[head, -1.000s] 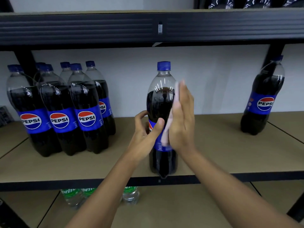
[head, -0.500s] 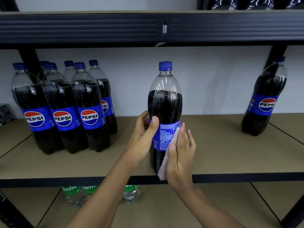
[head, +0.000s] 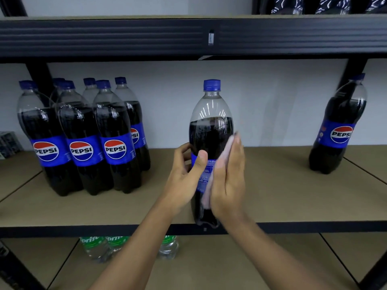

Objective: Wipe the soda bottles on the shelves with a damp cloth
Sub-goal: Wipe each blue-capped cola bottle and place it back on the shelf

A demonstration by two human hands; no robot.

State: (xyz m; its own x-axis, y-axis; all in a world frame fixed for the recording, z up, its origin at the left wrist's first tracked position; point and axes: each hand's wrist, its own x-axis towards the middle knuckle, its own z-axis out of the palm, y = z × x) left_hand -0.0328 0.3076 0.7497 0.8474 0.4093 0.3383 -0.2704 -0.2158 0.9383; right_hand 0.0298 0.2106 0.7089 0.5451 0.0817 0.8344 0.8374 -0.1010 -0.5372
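A tall Pepsi bottle (head: 210, 130) with a blue cap stands upright at the front edge of the middle shelf (head: 293, 197). My left hand (head: 184, 176) grips its label from the left, thumb across the front. My right hand (head: 229, 178), fingers straight, presses a pale pink cloth (head: 217, 164) flat against the bottle's right side at label height. Most of the cloth is hidden between palm and bottle.
Several Pepsi bottles (head: 83, 139) stand grouped at the shelf's left, and one more Pepsi bottle (head: 339, 130) at the far right. Sprite bottles (head: 100, 245) sit on the shelf below. A dark shelf beam (head: 188, 36) runs overhead, with black uprights at both sides.
My right hand with the cloth went from the bottle's upper body down to its base, and has now come back up to label height. My left hand kept its grip.
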